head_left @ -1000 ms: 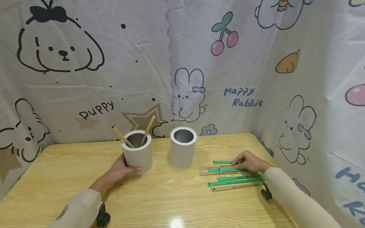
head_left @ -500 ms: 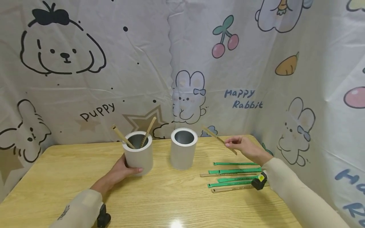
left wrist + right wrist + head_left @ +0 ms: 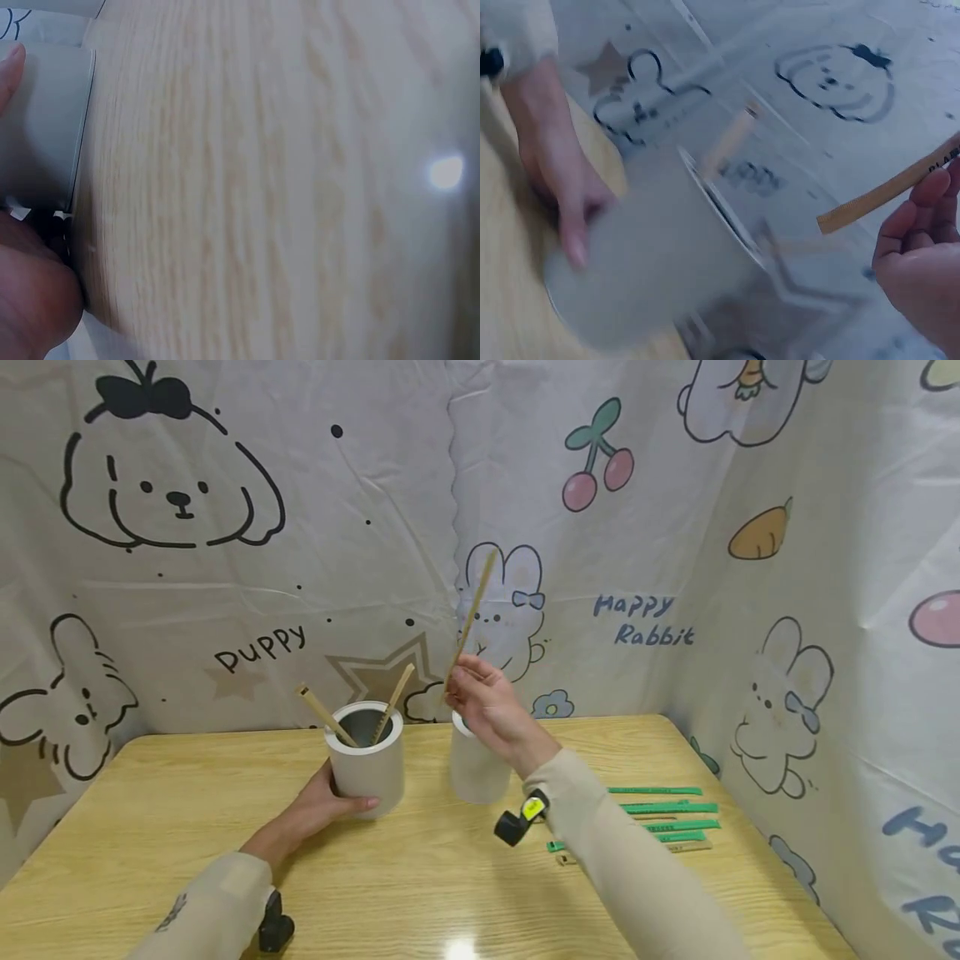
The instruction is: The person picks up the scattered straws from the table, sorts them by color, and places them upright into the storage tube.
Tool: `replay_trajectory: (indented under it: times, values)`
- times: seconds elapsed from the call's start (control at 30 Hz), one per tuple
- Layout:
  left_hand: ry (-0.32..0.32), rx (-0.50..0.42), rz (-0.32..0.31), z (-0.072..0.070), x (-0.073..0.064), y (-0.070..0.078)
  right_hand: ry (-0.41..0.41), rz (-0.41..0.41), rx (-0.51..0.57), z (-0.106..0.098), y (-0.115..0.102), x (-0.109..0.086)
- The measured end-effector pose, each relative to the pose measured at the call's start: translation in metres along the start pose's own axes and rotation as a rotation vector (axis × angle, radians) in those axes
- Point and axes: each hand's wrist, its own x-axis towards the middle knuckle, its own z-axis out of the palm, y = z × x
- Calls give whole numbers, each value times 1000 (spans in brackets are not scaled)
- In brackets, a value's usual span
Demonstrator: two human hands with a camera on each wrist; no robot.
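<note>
My left hand [image 3: 318, 810] grips the left white cylindrical container [image 3: 369, 781], its thumb across the front. Two slim brown stick packets [image 3: 393, 704] lean out of that container's mouth. Between the fingertips of my right hand [image 3: 498, 714] is another brown stick packet [image 3: 474, 610], tilted upright above the second white container [image 3: 478, 772]. That hand hides most of the second container's rim. In the right wrist view, print shows on the pinched packet [image 3: 889, 191], and the left container [image 3: 652, 255] looks blurred.
Several green stick packets [image 3: 675, 808] and some brown ones [image 3: 693, 845] lie on the right of the wooden table [image 3: 187, 810], partly behind my right sleeve [image 3: 615, 835]. A printed cloth [image 3: 360, 468] hangs behind the table and along its right side.
My right hand has picked up a brown stick packet from the row, lifted it and carried it left to the second container. The left hand stays on its container.
</note>
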Motion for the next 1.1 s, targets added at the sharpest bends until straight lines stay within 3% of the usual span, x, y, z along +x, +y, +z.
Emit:
replay_trajectory:
  times: [0.13, 0.23, 0.4, 0.53, 0.8, 1.1]
  values:
    - [-8, 0, 6, 2, 2, 1, 26, 15, -18, 31, 31, 18]
    - [-18, 6, 1, 2, 2, 3, 58, 17, -89, 45, 49, 27]
    - [-26, 15, -13, 3, 1, 5, 118, 24, -310, 51, 67, 33]
    - [-26, 20, -24, 3, 1, 4, 107, 40, -483, 49, 65, 28]
    - [0, 18, -11, 2, 1, 0, -26, 79, -692, 16, 38, 10]
    - [1, 8, -27, 0, 2, -1, -155, 116, -829, -46, -14, -42]
